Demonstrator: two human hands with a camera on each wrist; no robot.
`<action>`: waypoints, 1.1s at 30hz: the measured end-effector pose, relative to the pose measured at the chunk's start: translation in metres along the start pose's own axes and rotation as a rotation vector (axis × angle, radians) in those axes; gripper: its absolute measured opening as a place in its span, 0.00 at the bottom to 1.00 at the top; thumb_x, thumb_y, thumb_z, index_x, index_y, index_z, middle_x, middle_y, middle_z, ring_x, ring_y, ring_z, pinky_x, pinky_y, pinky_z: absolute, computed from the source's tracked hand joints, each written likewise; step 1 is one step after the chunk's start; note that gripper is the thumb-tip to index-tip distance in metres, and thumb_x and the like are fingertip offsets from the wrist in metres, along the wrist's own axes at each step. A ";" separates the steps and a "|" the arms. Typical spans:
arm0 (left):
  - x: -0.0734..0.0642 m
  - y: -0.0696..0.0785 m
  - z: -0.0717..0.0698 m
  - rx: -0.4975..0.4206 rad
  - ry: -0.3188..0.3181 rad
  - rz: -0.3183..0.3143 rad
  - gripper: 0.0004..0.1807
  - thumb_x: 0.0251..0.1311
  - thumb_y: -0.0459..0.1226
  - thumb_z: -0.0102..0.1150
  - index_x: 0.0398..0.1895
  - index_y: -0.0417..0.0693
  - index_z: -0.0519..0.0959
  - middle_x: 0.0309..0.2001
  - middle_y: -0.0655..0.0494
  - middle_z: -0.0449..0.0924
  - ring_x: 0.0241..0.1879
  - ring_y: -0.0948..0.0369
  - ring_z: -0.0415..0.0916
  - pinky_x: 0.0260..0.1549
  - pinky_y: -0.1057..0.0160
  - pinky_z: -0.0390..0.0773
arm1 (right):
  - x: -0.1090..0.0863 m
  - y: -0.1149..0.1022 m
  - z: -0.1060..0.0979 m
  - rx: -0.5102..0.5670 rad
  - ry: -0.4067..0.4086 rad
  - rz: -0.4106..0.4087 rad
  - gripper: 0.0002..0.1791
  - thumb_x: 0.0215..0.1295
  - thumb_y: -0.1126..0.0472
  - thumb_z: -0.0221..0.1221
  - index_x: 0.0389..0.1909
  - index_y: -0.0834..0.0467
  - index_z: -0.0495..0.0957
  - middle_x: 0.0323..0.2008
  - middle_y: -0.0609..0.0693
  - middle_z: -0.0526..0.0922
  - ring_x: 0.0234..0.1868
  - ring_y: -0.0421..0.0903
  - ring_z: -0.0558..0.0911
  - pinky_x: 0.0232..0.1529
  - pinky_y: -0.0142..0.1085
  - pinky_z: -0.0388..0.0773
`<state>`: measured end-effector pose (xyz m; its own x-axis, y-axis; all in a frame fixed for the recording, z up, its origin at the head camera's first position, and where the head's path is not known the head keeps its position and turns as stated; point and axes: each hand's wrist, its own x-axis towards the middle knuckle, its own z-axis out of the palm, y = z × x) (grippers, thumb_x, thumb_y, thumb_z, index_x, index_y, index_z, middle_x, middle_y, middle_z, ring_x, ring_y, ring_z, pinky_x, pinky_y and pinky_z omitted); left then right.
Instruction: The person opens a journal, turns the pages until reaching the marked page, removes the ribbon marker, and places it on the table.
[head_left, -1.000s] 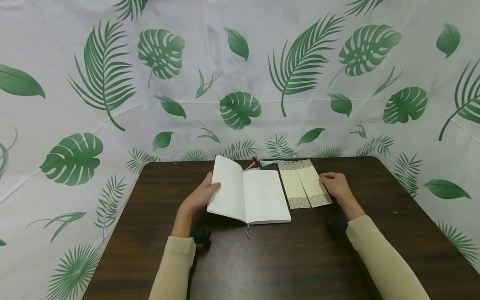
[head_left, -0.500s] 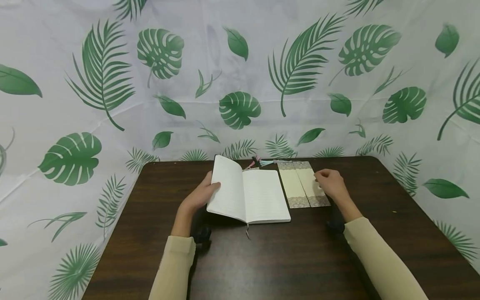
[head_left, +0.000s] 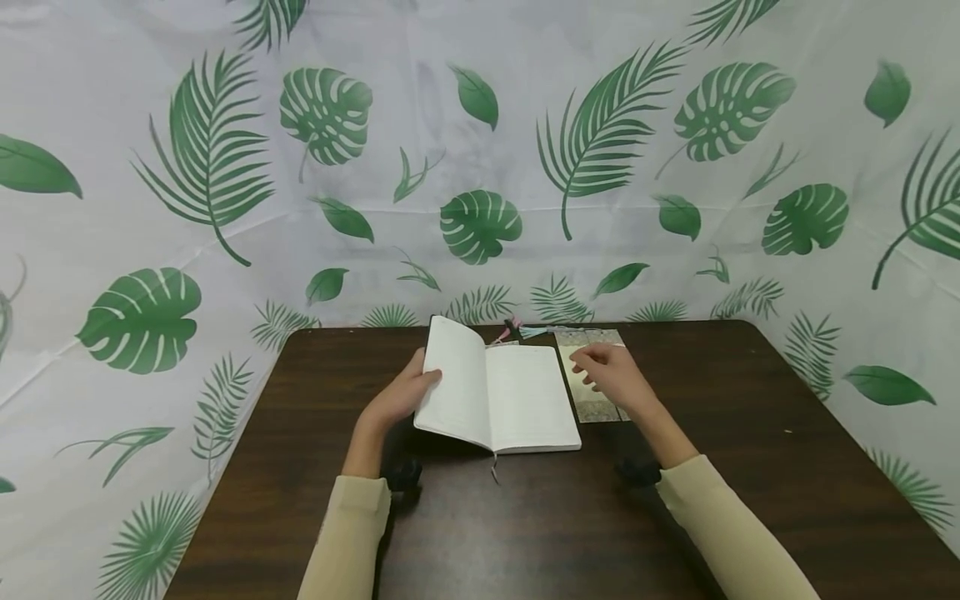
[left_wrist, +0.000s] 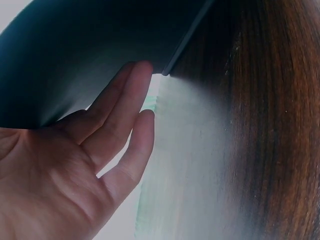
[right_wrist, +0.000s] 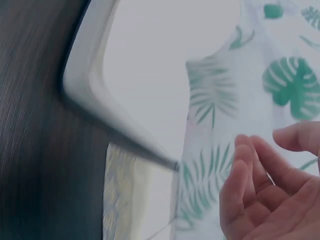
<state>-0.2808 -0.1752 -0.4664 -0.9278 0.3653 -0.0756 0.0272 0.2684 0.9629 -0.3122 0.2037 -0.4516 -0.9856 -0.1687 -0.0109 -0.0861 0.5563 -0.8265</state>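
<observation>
A notebook with blank-looking lined pages lies open on the table. My left hand holds its raised left side, thumb on the page and fingers behind the dark cover. In the left wrist view those fingers reach along the outside of the cover. My right hand hovers just right of the notebook with nothing in its loosely bent fingers, thumb and fingertips apart in the right wrist view. Beneath it, two cream cards with patterned ends lie side by side, partly hidden by the hand.
A light blue tassel and a pink tassel lie behind the notebook near the table's back edge. A thin ribbon hangs from the spine. A leaf-printed cloth stands behind the dark wooden table.
My right hand has let go of the right-hand card's edge and moved left over the cards towards the notebook. The cards now lie closer together. The left hand keeps its hold.
</observation>
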 end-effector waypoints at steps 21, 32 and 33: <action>-0.002 -0.004 0.000 -0.022 -0.005 -0.004 0.38 0.85 0.38 0.34 0.87 0.38 0.32 0.80 0.32 0.48 0.67 0.41 0.67 0.64 0.47 0.74 | -0.025 -0.049 0.093 -0.230 -0.476 -0.205 0.32 0.82 0.43 0.57 0.79 0.53 0.71 0.79 0.53 0.72 0.81 0.57 0.68 0.77 0.59 0.67; -0.002 -0.003 0.000 -0.031 -0.002 0.000 0.36 0.85 0.38 0.33 0.86 0.37 0.34 0.79 0.31 0.50 0.65 0.41 0.67 0.62 0.48 0.73 | -0.024 -0.044 0.096 -0.294 -0.527 -0.234 0.35 0.83 0.48 0.58 0.82 0.62 0.65 0.80 0.59 0.69 0.82 0.59 0.66 0.80 0.58 0.63; -0.002 -0.003 0.000 -0.032 -0.002 -0.001 0.36 0.85 0.37 0.33 0.86 0.37 0.34 0.79 0.31 0.49 0.65 0.41 0.67 0.62 0.49 0.74 | -0.024 -0.043 0.097 -0.296 -0.528 -0.242 0.35 0.82 0.49 0.58 0.82 0.62 0.65 0.80 0.59 0.69 0.82 0.59 0.66 0.80 0.58 0.63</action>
<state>-0.2794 -0.1772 -0.4694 -0.9271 0.3667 -0.0775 0.0139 0.2404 0.9706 -0.2713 0.1052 -0.4702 -0.7359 -0.6522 -0.1816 -0.4070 0.6406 -0.6512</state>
